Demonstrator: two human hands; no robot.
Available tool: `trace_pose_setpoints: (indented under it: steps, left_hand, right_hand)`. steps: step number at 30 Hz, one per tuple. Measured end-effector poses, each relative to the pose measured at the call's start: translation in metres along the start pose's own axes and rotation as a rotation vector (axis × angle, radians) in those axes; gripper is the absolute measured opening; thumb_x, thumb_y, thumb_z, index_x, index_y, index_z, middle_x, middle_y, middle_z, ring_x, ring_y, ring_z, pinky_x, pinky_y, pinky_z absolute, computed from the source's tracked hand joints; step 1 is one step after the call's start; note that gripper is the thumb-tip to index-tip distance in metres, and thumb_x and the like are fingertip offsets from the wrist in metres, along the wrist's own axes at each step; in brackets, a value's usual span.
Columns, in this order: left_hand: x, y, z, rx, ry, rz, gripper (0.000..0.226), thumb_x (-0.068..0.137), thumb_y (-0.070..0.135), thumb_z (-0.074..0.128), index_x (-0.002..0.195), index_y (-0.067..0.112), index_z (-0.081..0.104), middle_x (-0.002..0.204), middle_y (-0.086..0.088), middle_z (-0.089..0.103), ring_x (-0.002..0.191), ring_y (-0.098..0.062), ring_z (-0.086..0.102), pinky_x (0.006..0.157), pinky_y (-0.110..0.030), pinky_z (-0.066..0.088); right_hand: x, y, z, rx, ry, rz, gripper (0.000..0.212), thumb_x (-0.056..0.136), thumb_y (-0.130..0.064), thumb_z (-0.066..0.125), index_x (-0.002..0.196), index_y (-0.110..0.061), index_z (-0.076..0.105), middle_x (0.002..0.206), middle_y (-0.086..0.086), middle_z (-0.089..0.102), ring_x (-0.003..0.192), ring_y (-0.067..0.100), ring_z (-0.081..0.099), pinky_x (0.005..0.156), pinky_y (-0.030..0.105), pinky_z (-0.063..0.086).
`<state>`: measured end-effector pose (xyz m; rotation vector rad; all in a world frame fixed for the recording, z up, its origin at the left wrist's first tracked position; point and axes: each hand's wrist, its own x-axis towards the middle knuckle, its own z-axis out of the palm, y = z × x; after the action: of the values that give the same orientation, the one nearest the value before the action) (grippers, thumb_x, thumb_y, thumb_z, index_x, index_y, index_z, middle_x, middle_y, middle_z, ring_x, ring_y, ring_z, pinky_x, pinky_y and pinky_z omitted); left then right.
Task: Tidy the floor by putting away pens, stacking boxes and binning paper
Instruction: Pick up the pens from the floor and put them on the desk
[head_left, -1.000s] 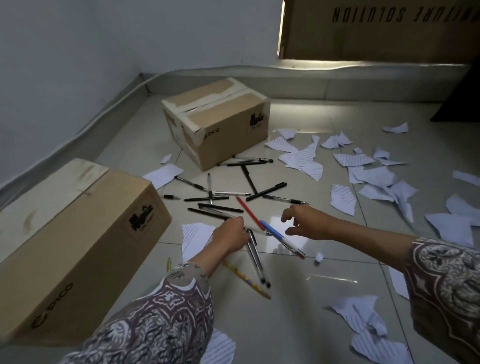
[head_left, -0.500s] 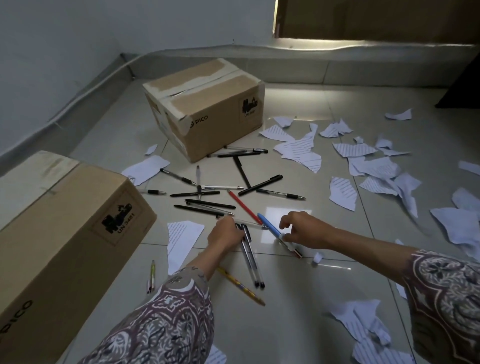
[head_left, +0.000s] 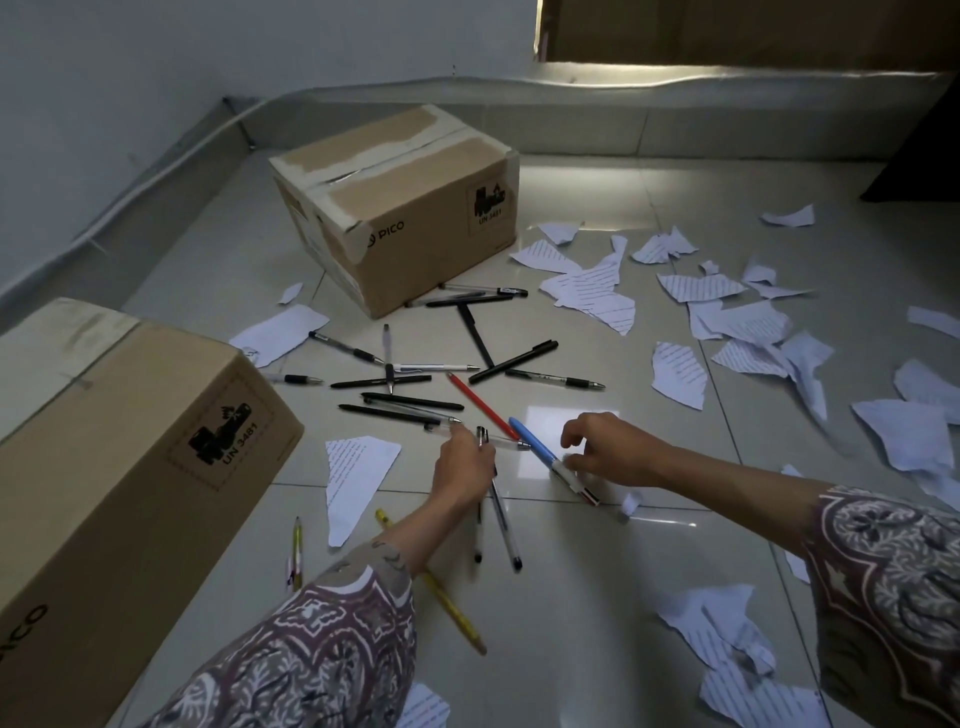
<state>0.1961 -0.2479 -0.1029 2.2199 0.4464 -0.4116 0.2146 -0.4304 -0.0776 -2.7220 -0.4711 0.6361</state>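
Observation:
Several pens (head_left: 410, 400) lie scattered on the tiled floor between two cardboard boxes. My left hand (head_left: 462, 470) is shut on a small bunch of pens (head_left: 501, 525) whose tips hang down toward the floor. My right hand (head_left: 610, 449) hovers with fingers curled over a blue pen (head_left: 540, 449), its fingertips at the pen's white end. A red pen (head_left: 480, 405) lies just behind the blue one. A yellow pencil (head_left: 447, 597) lies under my left forearm, and another yellow one (head_left: 297, 551) is to its left. Torn paper pieces (head_left: 597, 291) cover the floor to the right.
A taped cardboard box (head_left: 415, 218) stands at the back near the wall. A second, larger box (head_left: 119, 467) fills the near left. A triangular paper scrap (head_left: 356, 478) lies left of my left hand. More scraps (head_left: 722, 629) sit at the near right.
My right hand has come down onto the blue pen's near end. The left hand has kept its bunch of pens and shifted little. The view has tilted and moved closer.

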Motion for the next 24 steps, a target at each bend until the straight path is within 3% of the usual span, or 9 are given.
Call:
trace_pose_setpoints:
  steps: [1,3,6,9,13,16,20,24]
  left_hand:
    - [-0.001,0.002,0.004,-0.001,0.01,-0.009,0.035,0.095,0.009,0.036,0.128,-0.003,0.034,0.118,-0.026,0.057,0.103,-0.038,0.057,0.081,-0.038,0.045]
    - [-0.004,0.006,0.01,-0.002,0.025,-0.014,0.042,0.094,0.002,0.033,0.135,-0.002,0.023,0.124,-0.026,0.052,0.111,-0.039,0.053,0.089,-0.042,0.044]
    - [-0.007,0.01,0.014,-0.052,0.024,0.012,0.036,0.096,0.008,0.041,0.128,-0.002,0.027,0.125,-0.022,0.053,0.113,-0.035,0.053,0.087,-0.038,0.044]
    - [-0.011,0.007,0.013,-0.026,0.004,0.01,0.046,0.092,0.014,0.056,0.126,-0.003,0.032,0.125,-0.02,0.055,0.117,-0.033,0.053,0.087,-0.033,0.043]
    - [-0.008,-0.001,0.012,0.039,-0.028,-0.015,0.019,0.087,0.011,0.059,0.102,0.002,0.051,0.111,-0.018,0.061,0.101,-0.03,0.058,0.073,-0.03,0.041]
    - [-0.005,-0.003,0.009,0.024,-0.075,-0.003,0.006,0.086,0.009,0.058,0.085,0.006,0.053,0.095,-0.015,0.062,0.084,-0.025,0.056,0.067,-0.027,0.039]
    - [-0.004,-0.008,-0.002,0.009,-0.116,0.037,0.026,0.09,0.014,0.053,0.066,0.014,0.041,0.066,-0.002,0.046,0.069,-0.021,0.046,0.061,-0.028,0.036]
    - [-0.009,-0.008,-0.021,-0.076,-0.134,0.114,0.034,0.093,0.014,0.045,0.061,0.016,0.033,0.058,0.0,0.035,0.054,-0.015,0.032,0.052,-0.029,0.026]
  right_hand:
    - [0.0,0.002,0.0,0.0,0.001,0.006,0.031,0.09,-0.026,0.057,0.116,-0.01,0.057,0.118,0.009,0.057,0.101,0.021,0.056,0.08,0.026,0.041]
    - [-0.001,0.004,-0.001,0.002,0.001,0.017,0.03,0.09,-0.026,0.057,0.115,-0.009,0.057,0.118,0.009,0.057,0.101,0.022,0.056,0.08,0.027,0.041]
    - [-0.002,0.006,0.0,0.007,0.0,0.027,0.031,0.089,-0.026,0.057,0.115,-0.009,0.057,0.118,0.01,0.057,0.101,0.022,0.056,0.083,0.03,0.044]
    - [-0.002,0.007,0.002,0.02,0.007,0.033,0.031,0.09,-0.024,0.057,0.116,-0.008,0.057,0.119,0.01,0.057,0.101,0.022,0.056,0.083,0.03,0.044]
    - [-0.001,0.007,0.008,0.041,0.018,0.051,0.03,0.09,-0.023,0.055,0.116,-0.007,0.057,0.117,0.012,0.059,0.096,0.023,0.057,0.076,0.026,0.04]
    - [0.003,0.005,0.014,0.056,0.059,0.082,0.03,0.09,-0.024,0.056,0.113,-0.006,0.057,0.114,0.012,0.06,0.09,0.022,0.055,0.074,0.026,0.039]
    - [0.01,-0.002,0.023,0.064,0.127,0.145,0.028,0.089,-0.026,0.055,0.107,-0.005,0.055,0.109,0.013,0.059,0.092,0.026,0.057,0.077,0.035,0.047]
    - [0.015,-0.018,0.029,0.091,0.188,0.217,0.03,0.091,-0.025,0.051,0.112,-0.004,0.05,0.111,0.012,0.055,0.09,0.026,0.055,0.072,0.034,0.044]
